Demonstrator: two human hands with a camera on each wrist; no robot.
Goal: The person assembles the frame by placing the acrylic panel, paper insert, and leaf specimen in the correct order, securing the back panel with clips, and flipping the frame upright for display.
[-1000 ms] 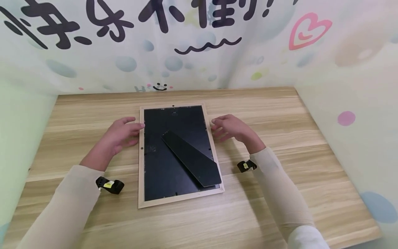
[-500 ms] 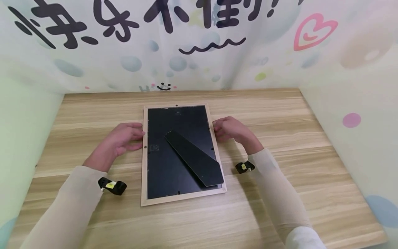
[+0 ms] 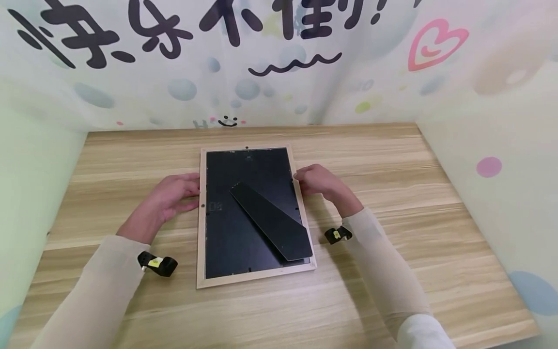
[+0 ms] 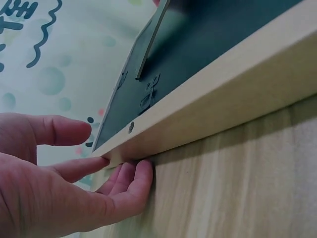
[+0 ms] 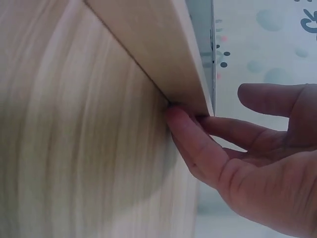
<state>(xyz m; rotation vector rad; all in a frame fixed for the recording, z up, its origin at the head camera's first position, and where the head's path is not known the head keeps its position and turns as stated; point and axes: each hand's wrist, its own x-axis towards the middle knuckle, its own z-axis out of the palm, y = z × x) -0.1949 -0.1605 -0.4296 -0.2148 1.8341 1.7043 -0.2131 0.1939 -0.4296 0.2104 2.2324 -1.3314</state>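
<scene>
A picture frame (image 3: 201, 252) with a light wood border lies back side up on the wooden table. Across its black backing board (image 3: 244, 232) slants a black easel stand (image 3: 272, 220). My left hand (image 3: 172, 196) is at the left border. In the left wrist view, its fingertips (image 4: 143, 171) meet the lower edge of the wood while the thumb stays apart. On the opposite side my right hand (image 3: 320, 182) has its fingertips (image 5: 181, 116) at the frame's bottom edge, the thumb held off it. Neither hand curls around the border.
The wood-grain table (image 3: 370, 291) extends around the frame. A white printed wall (image 3: 152, 109) rises behind it, and side walls (image 3: 514, 208) bound it left and right. Black straps (image 3: 158, 263) hang at both wrists.
Both hands have moved in against the frame's sides, their fingers lowering to its bottom edge. The frame rests in the same place; the head view has shifted slightly.
</scene>
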